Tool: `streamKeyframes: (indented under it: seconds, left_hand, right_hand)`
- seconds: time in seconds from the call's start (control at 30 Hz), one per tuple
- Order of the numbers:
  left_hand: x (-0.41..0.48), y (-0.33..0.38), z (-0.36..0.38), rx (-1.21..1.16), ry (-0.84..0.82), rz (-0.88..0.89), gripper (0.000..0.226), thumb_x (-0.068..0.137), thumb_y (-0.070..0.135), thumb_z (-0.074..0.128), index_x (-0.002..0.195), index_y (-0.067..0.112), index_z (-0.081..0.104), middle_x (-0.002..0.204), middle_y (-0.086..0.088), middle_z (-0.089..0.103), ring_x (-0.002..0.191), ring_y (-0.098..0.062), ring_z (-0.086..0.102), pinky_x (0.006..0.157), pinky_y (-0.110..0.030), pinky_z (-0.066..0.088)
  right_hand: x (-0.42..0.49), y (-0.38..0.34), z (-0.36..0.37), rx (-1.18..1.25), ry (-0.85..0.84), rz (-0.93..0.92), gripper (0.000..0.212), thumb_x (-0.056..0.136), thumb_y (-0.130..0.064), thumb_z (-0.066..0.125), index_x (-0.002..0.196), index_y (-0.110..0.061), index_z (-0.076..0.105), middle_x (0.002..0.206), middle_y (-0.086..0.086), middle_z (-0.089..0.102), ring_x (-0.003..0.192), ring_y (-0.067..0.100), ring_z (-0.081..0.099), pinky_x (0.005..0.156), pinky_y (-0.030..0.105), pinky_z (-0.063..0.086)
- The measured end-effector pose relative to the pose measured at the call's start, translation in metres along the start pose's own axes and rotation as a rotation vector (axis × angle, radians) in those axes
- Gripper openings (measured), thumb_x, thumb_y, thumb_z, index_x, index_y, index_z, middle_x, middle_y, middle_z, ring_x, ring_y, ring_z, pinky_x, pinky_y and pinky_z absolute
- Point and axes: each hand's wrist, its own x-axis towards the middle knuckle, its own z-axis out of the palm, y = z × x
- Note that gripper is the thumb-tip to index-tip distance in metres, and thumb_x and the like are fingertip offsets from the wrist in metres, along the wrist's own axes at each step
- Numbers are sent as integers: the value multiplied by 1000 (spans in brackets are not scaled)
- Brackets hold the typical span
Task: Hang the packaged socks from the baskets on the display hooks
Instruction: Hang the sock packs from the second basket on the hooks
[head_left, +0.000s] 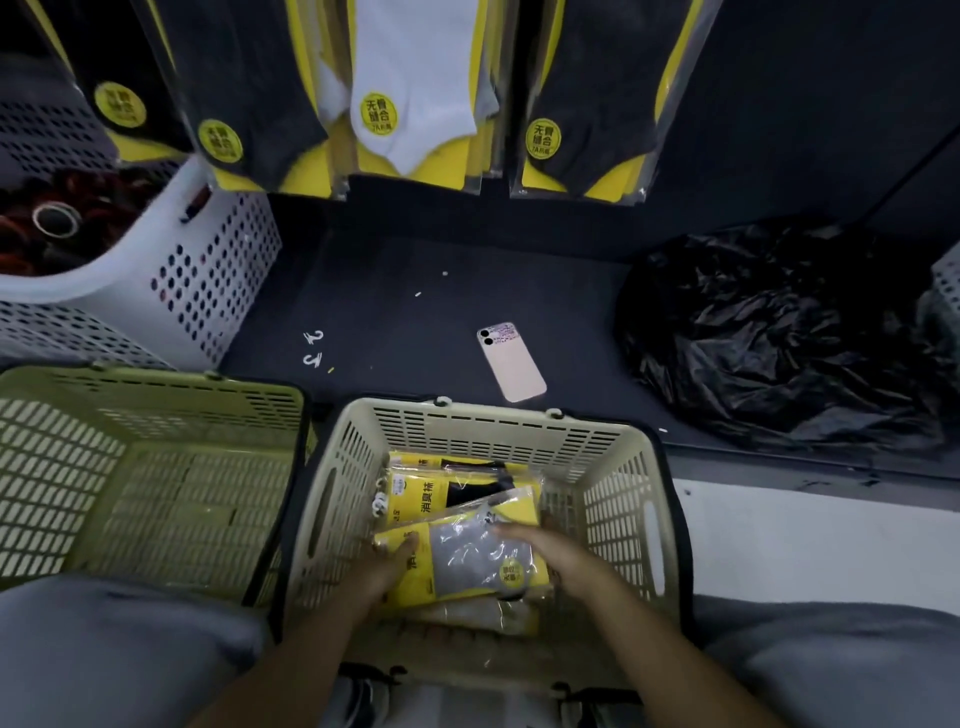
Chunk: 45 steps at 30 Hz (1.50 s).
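Both my hands reach down into the beige basket in front of me. A yellow pack of grey socks lies on top of the pile there. My left hand holds its left end, fingers curled at the edge. My right hand lies over its right side with the fingers across the pack. More yellow sock packs with dark socks lie further back in the same basket. Rows of hung sock packs fill the display above.
An empty green basket stands to the left. A white perforated bin with dark items sits at back left. A pink phone and small white hooks lie on the dark shelf. A black plastic bag is at the right.
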Motion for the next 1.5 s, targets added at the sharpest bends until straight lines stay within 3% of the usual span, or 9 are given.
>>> streamKeyframes:
  seconds: [0.17,0.37,0.53,0.7,0.87,0.97,1.13,1.33,1.5]
  left_hand:
    - [-32,50,-11,-230,143,108,92,76,61,65,147,16,29,150,-14,35,135,-34,38,109,-48,34]
    - [-98,116,-49,-586,217,344,127,50,65,81,148,13,20,150,-11,35,132,-31,43,106,-45,40]
    - [-151,150,-59,-978,-396,467,53,67,41,72,111,15,58,116,-13,63,101,-26,66,79,-37,56]
    - [-192,181,-45,-842,-400,817,49,82,36,63,127,17,55,120,-3,67,108,-17,65,79,-27,56]
    - [-218,193,-57,-681,-157,1003,46,76,44,65,118,26,59,110,7,71,102,-11,67,78,-26,54]
    - [-231,204,-63,-596,-111,1072,43,75,44,65,116,29,61,107,11,72,96,-7,69,67,-17,55]
    - [-249,226,-59,-436,-105,1143,44,73,46,67,114,31,62,108,16,71,100,-3,66,80,-20,51]
    - [-264,251,-51,-454,-6,1210,51,54,47,80,99,29,67,92,20,73,83,4,68,60,-6,48]
    - [-273,269,-45,-424,-6,1279,38,62,46,74,95,29,66,86,24,72,80,7,67,58,-4,47]
  right_hand:
    - [-35,-41,-20,214,139,-222,53,68,-31,82,117,-16,65,118,5,68,110,27,63,101,44,47]
    - [-94,-85,-37,493,185,-433,76,51,-38,86,118,-11,65,111,12,71,100,32,68,92,48,52]
    - [-128,-108,-35,666,129,-581,69,58,-45,83,118,-17,66,116,10,69,107,32,65,99,52,47]
    - [-152,-123,-25,681,48,-718,58,66,-47,79,116,-20,68,116,8,69,104,27,68,84,41,57]
    - [-169,-136,-46,401,437,-876,65,73,-35,75,130,-24,46,125,-2,60,106,9,63,79,17,50]
    - [-191,-163,-60,239,498,-1088,58,75,-32,71,128,-23,49,128,-8,56,116,4,55,93,21,45]
    - [-220,-200,-59,137,474,-1277,42,80,-21,72,120,-15,60,109,-1,67,94,1,64,79,13,50]
    - [-239,-211,-66,221,463,-1351,27,76,-26,72,99,-13,67,95,-1,74,90,12,70,73,20,55]
    - [-246,-212,-82,326,402,-1326,27,78,-22,70,102,-10,67,97,4,75,91,19,72,70,24,58]
